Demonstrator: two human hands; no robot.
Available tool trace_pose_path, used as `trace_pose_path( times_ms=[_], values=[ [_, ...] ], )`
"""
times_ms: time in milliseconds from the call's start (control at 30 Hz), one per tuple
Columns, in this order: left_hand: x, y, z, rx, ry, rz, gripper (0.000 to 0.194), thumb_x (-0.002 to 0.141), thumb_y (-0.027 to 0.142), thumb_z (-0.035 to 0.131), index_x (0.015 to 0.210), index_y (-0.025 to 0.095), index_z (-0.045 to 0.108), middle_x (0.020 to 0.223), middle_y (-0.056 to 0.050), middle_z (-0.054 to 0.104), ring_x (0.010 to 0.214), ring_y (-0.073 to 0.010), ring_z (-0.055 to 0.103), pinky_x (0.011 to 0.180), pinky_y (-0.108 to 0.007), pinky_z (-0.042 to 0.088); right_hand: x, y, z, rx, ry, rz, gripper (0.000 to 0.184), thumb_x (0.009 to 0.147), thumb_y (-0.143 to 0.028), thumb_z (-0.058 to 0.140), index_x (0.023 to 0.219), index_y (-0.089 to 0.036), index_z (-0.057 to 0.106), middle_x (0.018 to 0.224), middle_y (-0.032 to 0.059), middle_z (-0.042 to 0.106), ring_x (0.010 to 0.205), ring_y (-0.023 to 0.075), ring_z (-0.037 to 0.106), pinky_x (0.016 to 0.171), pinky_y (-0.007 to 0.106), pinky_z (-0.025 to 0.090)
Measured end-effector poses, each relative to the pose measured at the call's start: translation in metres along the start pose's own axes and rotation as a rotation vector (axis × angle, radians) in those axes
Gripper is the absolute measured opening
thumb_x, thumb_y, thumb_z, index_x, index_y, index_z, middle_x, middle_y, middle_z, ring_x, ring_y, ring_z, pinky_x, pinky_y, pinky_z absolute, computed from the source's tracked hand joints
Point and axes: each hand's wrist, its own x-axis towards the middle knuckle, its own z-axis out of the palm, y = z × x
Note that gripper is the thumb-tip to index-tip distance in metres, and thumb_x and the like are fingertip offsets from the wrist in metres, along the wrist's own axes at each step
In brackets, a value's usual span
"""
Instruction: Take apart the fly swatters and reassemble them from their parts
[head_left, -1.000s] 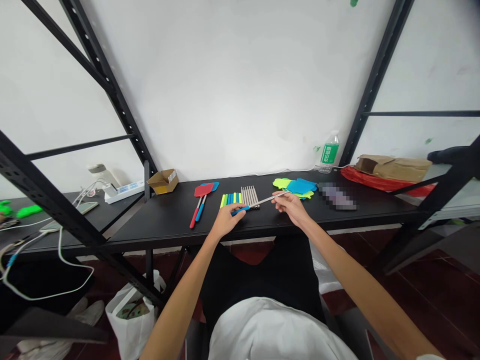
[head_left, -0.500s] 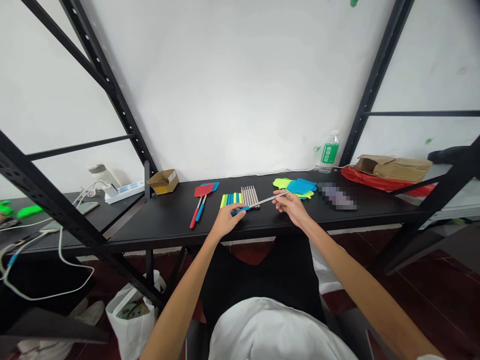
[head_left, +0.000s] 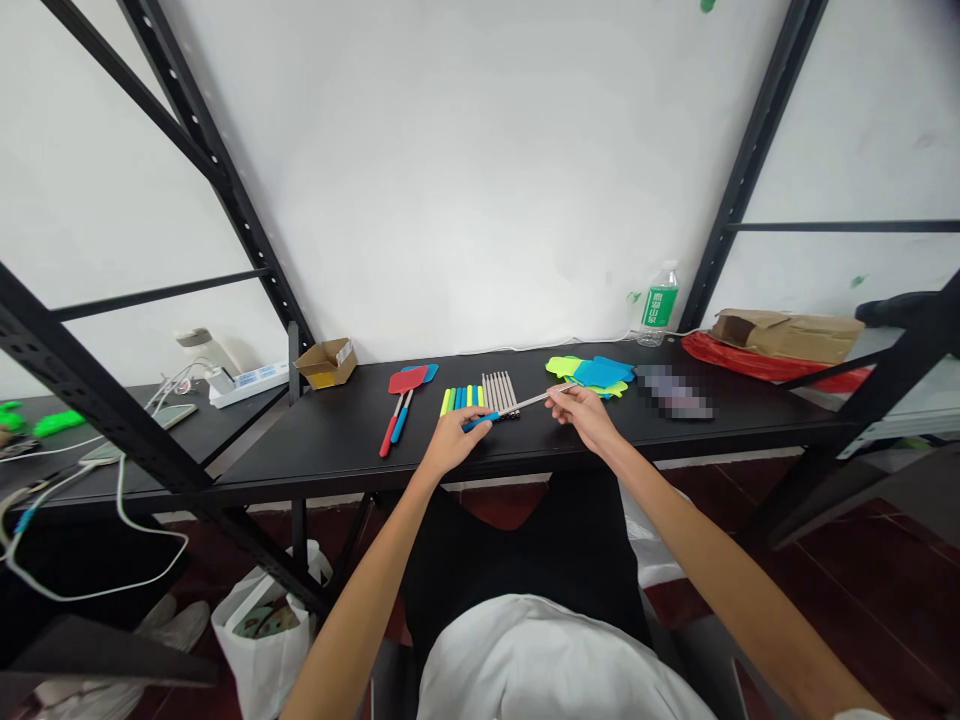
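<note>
My left hand [head_left: 455, 438] is closed round a blue handle [head_left: 480, 422] that has a thin metal rod [head_left: 531, 400] coming out of it. With fingertips pinched, my right hand [head_left: 579, 412] grips the far end of that rod. Behind my left hand lies a row of yellow-green and blue handles [head_left: 459, 398]. Several bare metal rods [head_left: 498, 390] lie side by side to the right of them. Flat yellow-green and blue swatter heads [head_left: 602, 373] are piled just beyond my right hand. Two fly swatters, one red [head_left: 407, 380] and one blue [head_left: 401, 424], rest at the left.
A small open cardboard box [head_left: 327, 364] stands at the table's back left. Back right are a water bottle [head_left: 658, 306] and a cardboard piece [head_left: 787, 335] on red material [head_left: 720, 357]. Black shelf posts [head_left: 739, 180] flank the table. A power strip [head_left: 251, 384] lies left.
Almost nothing differs. Both hands keep hold of the blue-handled rod in the same place, with only a slight shift of my right fingers.
</note>
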Motion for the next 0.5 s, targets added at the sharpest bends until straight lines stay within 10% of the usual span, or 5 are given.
trace_pose_path(
  times_ms=[500],
  values=[
    [-0.0001,0.0005,0.0001,0.009,0.003,0.003,0.031,0.089,0.040,0.059,0.108,0.022,0.075,0.104,-0.005,0.074,0.097,-0.0228,0.066,0.091,-0.034,0.050,-0.0001,-0.0008,-0.0004,-0.008,-0.005,-0.002,0.031,0.070,-0.043,0.082,0.085,-0.018,0.071,0.077,0.0043,0.070,0.059,0.0109,0.055,0.049,0.024,0.037]
  ],
)
